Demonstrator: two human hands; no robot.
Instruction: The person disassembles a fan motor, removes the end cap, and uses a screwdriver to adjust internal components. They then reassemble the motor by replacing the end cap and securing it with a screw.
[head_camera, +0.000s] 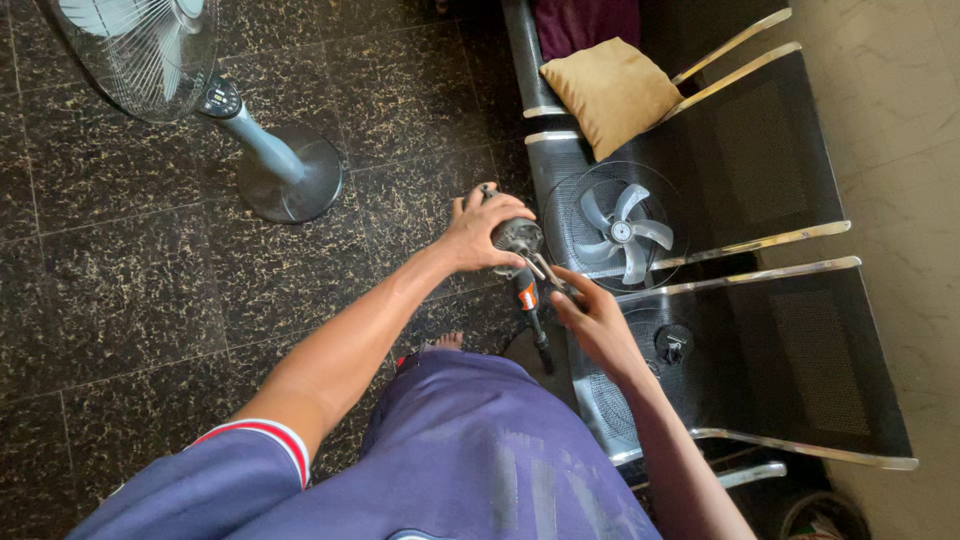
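Over a dark speckled floor (150, 300), the left hand (485, 235) grips a fan motor (517, 236) while the right hand (592, 318) pinches its metal shaft (548, 272); a loose grip could probably drop it beside the seat's fan blade (620, 230).

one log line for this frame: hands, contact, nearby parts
left hand: grips fan motor | right hand: at motor, tool unclear | fan blade: on bench seat | standing fan: on floor

Both arms reach forward; the left hand (483, 235) is curled closed, the right hand (592, 318) pinches, fingers together.
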